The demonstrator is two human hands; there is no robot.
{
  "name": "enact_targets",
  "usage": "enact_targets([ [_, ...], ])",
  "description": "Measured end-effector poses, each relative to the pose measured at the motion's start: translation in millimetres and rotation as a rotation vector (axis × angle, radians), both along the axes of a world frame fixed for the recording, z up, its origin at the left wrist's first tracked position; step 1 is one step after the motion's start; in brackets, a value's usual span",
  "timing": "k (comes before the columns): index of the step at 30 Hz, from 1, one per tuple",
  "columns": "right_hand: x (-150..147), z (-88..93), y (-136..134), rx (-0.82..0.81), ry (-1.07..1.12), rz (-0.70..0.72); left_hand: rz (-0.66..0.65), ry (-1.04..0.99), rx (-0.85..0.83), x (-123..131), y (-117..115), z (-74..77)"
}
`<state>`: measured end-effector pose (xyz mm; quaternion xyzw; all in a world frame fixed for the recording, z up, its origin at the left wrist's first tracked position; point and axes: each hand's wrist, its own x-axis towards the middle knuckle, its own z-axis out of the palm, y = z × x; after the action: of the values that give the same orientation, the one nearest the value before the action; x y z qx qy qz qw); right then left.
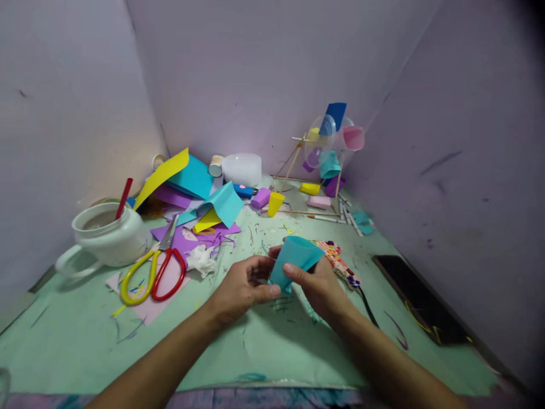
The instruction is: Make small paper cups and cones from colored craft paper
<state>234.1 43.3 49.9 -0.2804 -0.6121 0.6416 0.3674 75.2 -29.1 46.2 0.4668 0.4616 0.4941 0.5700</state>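
Note:
Both hands meet over the green mat [298, 346] near its middle and grip a rolled piece of teal paper [294, 259] shaped like a small cup. My left hand [242, 287] pinches its lower left edge with thumb and fingers closed. My right hand [317, 284] holds its right side, thumb pressed on the front. A patterned, flowery tool [338, 260] lies just behind the right hand.
Yellow-and-red scissors [151, 270] lie to the left by a white mug [104, 236] holding a red stick. Coloured paper sheets [193, 190] are heaped behind. A stick frame with paper cups [327, 150] stands at the back. A dark phone [419, 298] lies at right.

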Motion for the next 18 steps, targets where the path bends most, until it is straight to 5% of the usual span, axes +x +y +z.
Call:
enact_targets([
  [9, -5, -8.6, -5, 0.101, -0.073, 0.193, 0.088, 0.434, 0.078, 10, 0, 4.0],
  [14, -2, -8.4, -3, 0.215, -0.245, -0.008, 0.18, 0.572, 0.032, 15, 1, -5.0],
  [18, -4, -10.6, -6, 0.278, -0.249, -0.012, 0.245, 0.631, 0.005, 18, 1, -11.9],
])
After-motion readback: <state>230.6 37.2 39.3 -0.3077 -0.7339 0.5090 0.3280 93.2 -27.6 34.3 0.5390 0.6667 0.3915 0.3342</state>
